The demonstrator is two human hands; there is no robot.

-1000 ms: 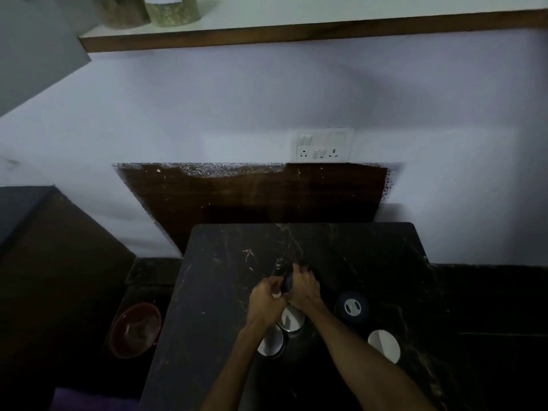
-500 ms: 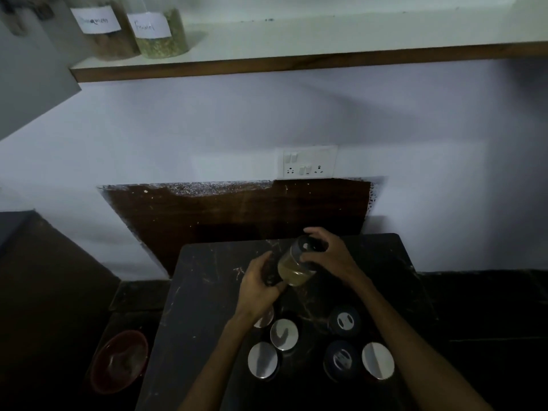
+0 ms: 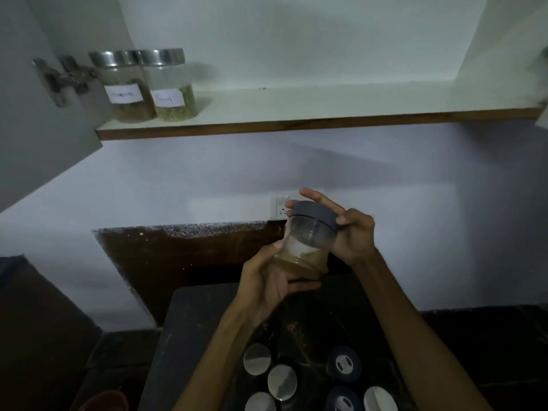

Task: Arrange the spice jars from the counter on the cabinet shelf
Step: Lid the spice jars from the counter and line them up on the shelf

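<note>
Head cam, L to R as I see it: open cabinet door (image 3: 35,114) at far left w/ a metal hinge (image 3: 63,78) on it. Just right of that, on the cabinet shelf (image 3: 296,105), two steel-lidded jars stand touching: a brown-spice jar (image 3: 124,87) w/ a white label I can't read, then a green-seed jar (image 3: 170,86), label also too blurred to read. Rest of shelf runs right to the cabinet side wall.

Below, mid-frame: left hand (image 3: 267,280) has its grip curled round the lower part of the held jar (image 3: 307,244), thumb up on the glass, fingers under the base. Jar is clear, grey lid, tilted w/ the top leaning right, tan powder in the lower part; it's in the air above the worktop (image 3: 189,321), well below the shelf. A wall socket (image 3: 278,207) shows just behind it. Right hand (image 3: 353,235) pinches the grey lid (image 3: 314,215), thumb on the near rim, fingers over the top, index stuck out.

Bottom of frame on the dark worktop: three steel-lidded jars (image 3: 281,381) clustered, then two dark-lidded jars (image 3: 344,364) and another steel-lidded one (image 3: 379,398) at right. Reddish bowl (image 3: 103,401) low at left, off the worktop
</note>
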